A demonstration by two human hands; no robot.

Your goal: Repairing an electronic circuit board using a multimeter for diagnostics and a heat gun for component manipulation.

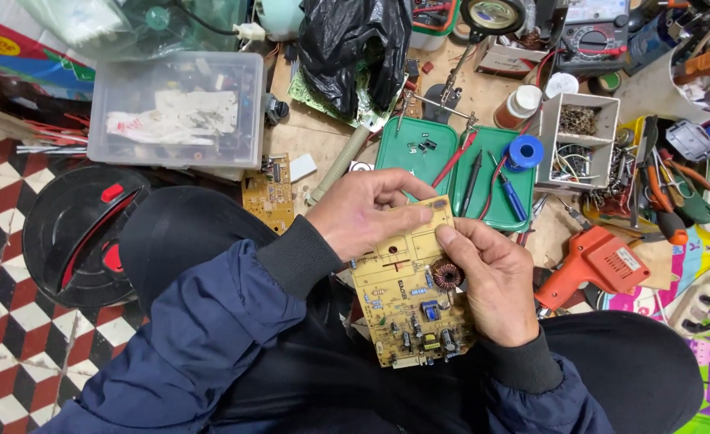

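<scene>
Head view: yellow circuit board (410, 293) pinched between both hands above the lap. Left hand (363, 213) clasping its top left edge, right hand (495, 277) gripping the right edge, thumb on top near the copper coil (447, 275).

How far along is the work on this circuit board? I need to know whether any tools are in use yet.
Done: the yellow circuit board is off the floor, gripped by both the left hand and right hand. In hand: it is only held, component side up. Left: the red and black probes lie on the green tray, and the orange glue gun lies untouched.
</scene>
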